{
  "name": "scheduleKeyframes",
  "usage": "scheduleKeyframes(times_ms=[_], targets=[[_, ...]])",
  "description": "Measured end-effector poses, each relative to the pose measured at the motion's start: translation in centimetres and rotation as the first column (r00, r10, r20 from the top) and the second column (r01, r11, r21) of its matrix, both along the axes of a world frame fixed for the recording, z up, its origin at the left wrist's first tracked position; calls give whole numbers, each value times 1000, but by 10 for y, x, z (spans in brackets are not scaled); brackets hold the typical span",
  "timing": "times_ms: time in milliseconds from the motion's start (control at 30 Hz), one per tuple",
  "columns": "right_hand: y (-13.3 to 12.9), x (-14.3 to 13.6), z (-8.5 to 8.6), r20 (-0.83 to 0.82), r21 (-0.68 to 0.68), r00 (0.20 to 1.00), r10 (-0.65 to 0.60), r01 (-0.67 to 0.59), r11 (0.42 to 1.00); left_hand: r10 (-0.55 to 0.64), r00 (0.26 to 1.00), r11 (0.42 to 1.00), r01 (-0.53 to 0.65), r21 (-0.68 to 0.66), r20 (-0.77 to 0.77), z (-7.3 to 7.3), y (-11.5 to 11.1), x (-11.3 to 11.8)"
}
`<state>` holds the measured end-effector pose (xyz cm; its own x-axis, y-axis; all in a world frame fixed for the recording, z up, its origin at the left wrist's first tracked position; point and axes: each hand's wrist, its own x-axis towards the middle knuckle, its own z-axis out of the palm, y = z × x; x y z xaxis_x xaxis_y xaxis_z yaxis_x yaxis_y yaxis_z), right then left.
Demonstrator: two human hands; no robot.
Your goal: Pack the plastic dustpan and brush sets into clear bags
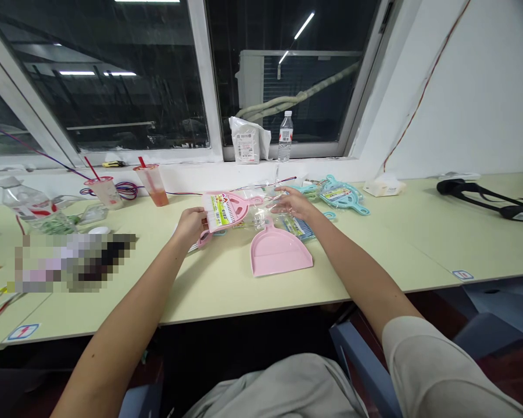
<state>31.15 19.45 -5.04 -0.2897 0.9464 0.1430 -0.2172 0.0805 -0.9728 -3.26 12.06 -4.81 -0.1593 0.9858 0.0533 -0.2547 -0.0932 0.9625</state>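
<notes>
Left hand [192, 226] grips the pink brush [223, 210] by its bristle end, so the handle [254, 201] is free, pointing toward the right hand [293, 203]. That one's by some clear wrap [260, 217], honestly can't tell if it's gripping any. Pink dustpan [281, 252] lies on the table [226, 293] below.

The dustpan [281, 252] lies on the table [396, 238], the brush [222, 211] left of it in the left hand [190, 227]. Two cups [152, 184] stand farther left, a bottle [285, 138] on the windowsill [187, 166] behind, right of a packet [246, 144].
</notes>
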Motion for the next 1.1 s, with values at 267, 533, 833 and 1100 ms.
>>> scheduleKeyframes(times_ms=[267,533,833,1100], targets=[[-8,-10,2,51,91,999,-2,-2,996,14,1000,1000,-14,8,20,-2,-3,7],[-8,-5,4,-107,-41,991,83,-88,995,-11,999,1000,12,15,-50,-7,-2,4],[-15,-17,4,-124,-65,978,166,-175,982,-163,985,984,167,-58,62,-6,-3,7],[-13,-24,0,-149,-86,954,259,-273,958,-221,966,973,227,-31,131,-7,-4,12]])
